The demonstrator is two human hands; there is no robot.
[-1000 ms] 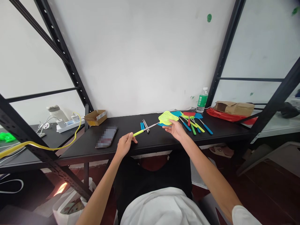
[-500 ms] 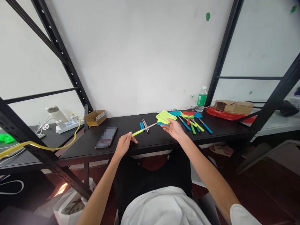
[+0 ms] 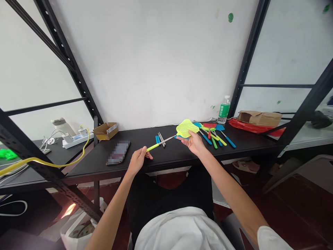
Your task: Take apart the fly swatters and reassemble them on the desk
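Note:
A yellow-green fly swatter (image 3: 185, 128) with a metal rod stretches slantwise above the table. My left hand (image 3: 137, 159) is closed round the end of its handle. At the other end, my right hand (image 3: 194, 142) pinches the perforated head, thumb on top and fingers below. A bit of blue (image 3: 179, 138) shows just under that head; most of it is hidden. Beneath the rod lie a few thin metal rods with blue handles (image 3: 157, 139). To the right of my right hand is a pile of several swatters with blue, green, yellow and red parts (image 3: 213, 136).
A phone (image 3: 118, 152) with a blurred screen lies at the left on the black table (image 3: 91, 163). Behind it stands a small open cardboard box (image 3: 105, 131). A water bottle (image 3: 224, 110), a red bag (image 3: 256, 127) and a brown carton (image 3: 260, 118) are at the right.
The swatter's head and my right hand have shifted slightly to the right, and the head sits a little higher. My left hand has stayed in place on the handle.

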